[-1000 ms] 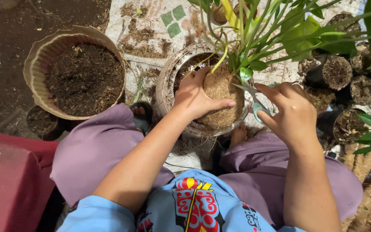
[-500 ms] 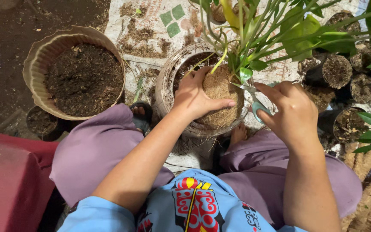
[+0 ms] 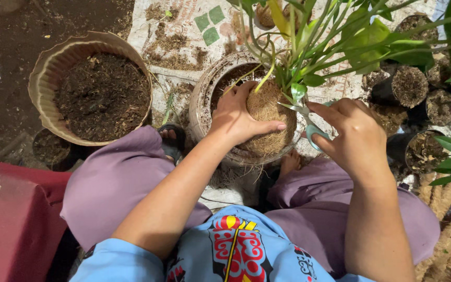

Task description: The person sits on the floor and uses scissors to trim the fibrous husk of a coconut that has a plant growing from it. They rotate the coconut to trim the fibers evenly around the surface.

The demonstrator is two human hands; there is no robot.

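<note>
My left hand [image 3: 238, 116] grips a round brown fibre ball [image 3: 273, 117] that wraps the base of a green leafy plant [image 3: 314, 47]. The ball rests inside a worn plastic pot [image 3: 203, 102] between my knees. My right hand [image 3: 353, 138] holds a pair of scissors with pale green handles [image 3: 313, 130]. Their blades point left toward the plant stems just above the ball. A small green leaf [image 3: 298, 91] sits right by the blade tips.
A ribbed tan basin of dark soil [image 3: 97, 94] stands at the left. Several small black nursery pots of soil [image 3: 405, 86] sit at the right. A printed white sheet [image 3: 184, 42] strewn with soil covers the ground. A red box [image 3: 11, 219] is at lower left.
My right hand has shifted slightly toward the plant with the scissors. My left hand stays on the fibre ball.
</note>
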